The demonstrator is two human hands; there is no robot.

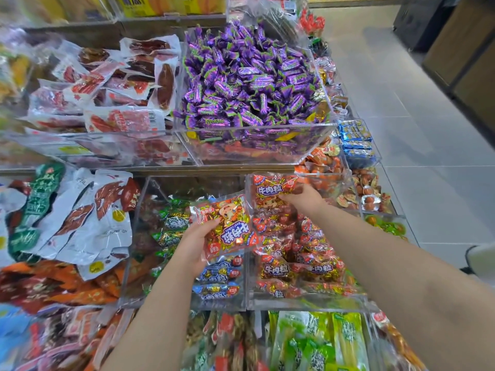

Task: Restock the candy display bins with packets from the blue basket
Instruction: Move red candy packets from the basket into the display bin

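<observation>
Right at the front edge of the display, closest to the person, green packets (321, 341) stand upright in a row, with brownish snack bags (230, 344) crowded just to their left. Above these, two bare forearms reach in over a pair of clear bins set side by side.

The left-hand bin (131, 263) holds blue packets (219, 277) near its front and green-and-gold ones (171, 223) further back. The right-hand bin (308, 299) is heaped with red packets (300, 266).

The left hand (197, 246) grasps a red beef-cube packet (227, 226) from below, with the thumb across its face. The packet is tilted, its print upside down, and it sits over the wall the two bins share. The right hand (302, 198) has its fingers closed on the edge of a second red packet (269, 192), held upright above the back of the red heap.

To the left of the bins, white pouches (88, 218) lie overlapping, with orange bags below them.

One tier further back, a large clear box (254, 145) brims with purple wrapped candies (249, 81). Vacuum-packed sausages (115, 84) are piled beside it on the left. To its right are orange sachets (321, 162) and a small stack of blue bars (356, 140).

Beyond all that runs a pale tiled floor (401, 103), with yellow boxes (160, 5) on the far shelf
</observation>
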